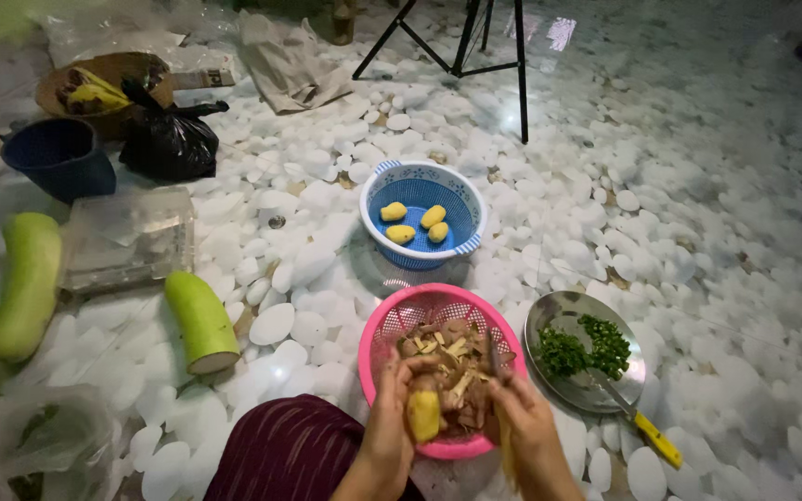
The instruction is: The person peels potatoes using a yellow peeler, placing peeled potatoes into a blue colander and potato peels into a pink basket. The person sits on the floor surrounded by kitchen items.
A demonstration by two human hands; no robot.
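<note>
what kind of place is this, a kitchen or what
Probably a home floor used for food prep, not a kitchen counter. The pebble-patterned floor holds a blue basket of peeled potatoes, a pink basket of peelings and a steel plate of chopped greens. The left hand holds a potato.

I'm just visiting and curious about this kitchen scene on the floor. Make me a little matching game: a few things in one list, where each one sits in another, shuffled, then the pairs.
Things:
1. peeled potatoes
2. chopped greens
3. potato peelings
4. half-peeled potato

Places:
A. pink basket
B. left hand
C. blue basket
D. steel plate

Pairs: 1-C, 2-D, 3-A, 4-B
</note>
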